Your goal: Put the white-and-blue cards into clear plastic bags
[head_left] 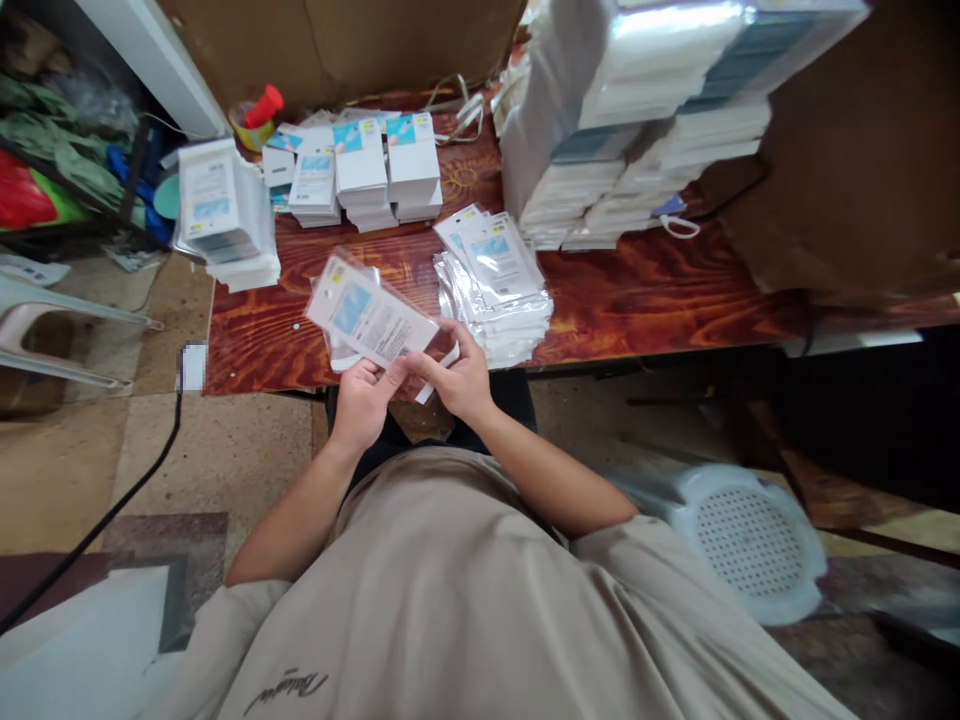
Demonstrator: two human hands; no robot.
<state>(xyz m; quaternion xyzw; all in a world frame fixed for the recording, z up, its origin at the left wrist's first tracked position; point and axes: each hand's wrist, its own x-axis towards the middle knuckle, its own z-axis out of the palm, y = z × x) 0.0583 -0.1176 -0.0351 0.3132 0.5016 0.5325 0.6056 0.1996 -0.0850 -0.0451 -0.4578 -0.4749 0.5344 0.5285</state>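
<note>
Between my hands, over the front edge of the table, is a clear plastic packet (379, 318) with a white and blue printed card inside. My left hand (364, 398) grips its lower edge with the thumb on top. My right hand (459, 377) is closed on the packet's near end, where a white strip shows at the clear flap. Below the held packet, another clear packet (343, 355) lies partly hidden on the table. Just beyond my right hand sits a loose pile of similar packets (495, 275), shiny and slightly fanned.
Stacks of printed cards (361, 170) stand along the back, beside a packet stack (229, 205) at the left corner. A tall pile of packets (600, 130) rises at back right. A red spool (264, 106) stands behind. A plastic stool (750, 540) is at lower right.
</note>
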